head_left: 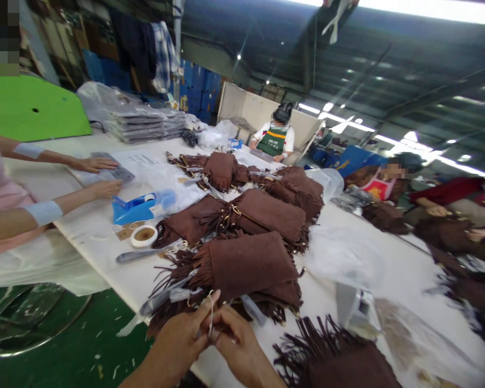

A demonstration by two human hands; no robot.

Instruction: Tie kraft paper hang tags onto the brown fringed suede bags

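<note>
A thin white string runs between my hands near the table's front edge. My left hand pinches it, and a loop of it shows by the thumb tip. Close beside it, my right hand has its fingers bent together on the lower part of the string. Just beyond my hands lies a pile of brown fringed suede bags, with plastic-wrapped straps sticking out on the left. Another brown fringed bag lies to the right of my right hand, cut off by the frame's lower edge.
A tape roll and a blue tape dispenser stand left of the bags. Clear plastic bags lie on the right. At the left, a co-worker's hands press a grey packet. Other people sit at the far side and right.
</note>
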